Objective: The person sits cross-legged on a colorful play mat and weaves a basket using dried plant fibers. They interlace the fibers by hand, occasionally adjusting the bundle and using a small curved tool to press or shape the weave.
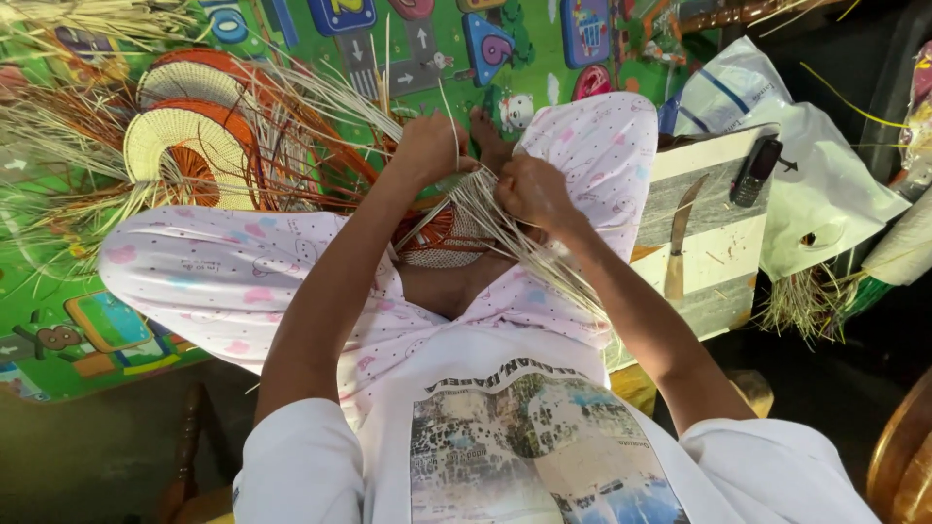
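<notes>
Finished woven fans [184, 146] far left of fingers, on green play mat [58, 320]. Left hand [427, 146] closed, pinching pale straw strands [505, 233] at upper end. Woven piece [442, 243] just below fingers, between both hands, on lap. Right hand [529, 189] closed, gripping same strands, which trail down-right past fingers. Knife [678, 243] and phone [752, 170] on board [709, 291] well right.

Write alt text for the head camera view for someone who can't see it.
Seen from above, a seated person's left hand and right hand grip pale straw strands over a small orange and cream woven piece in the lap. Finished woven fan shapes lie on a green play mat; a knife and dark phone rest on a board.
</notes>
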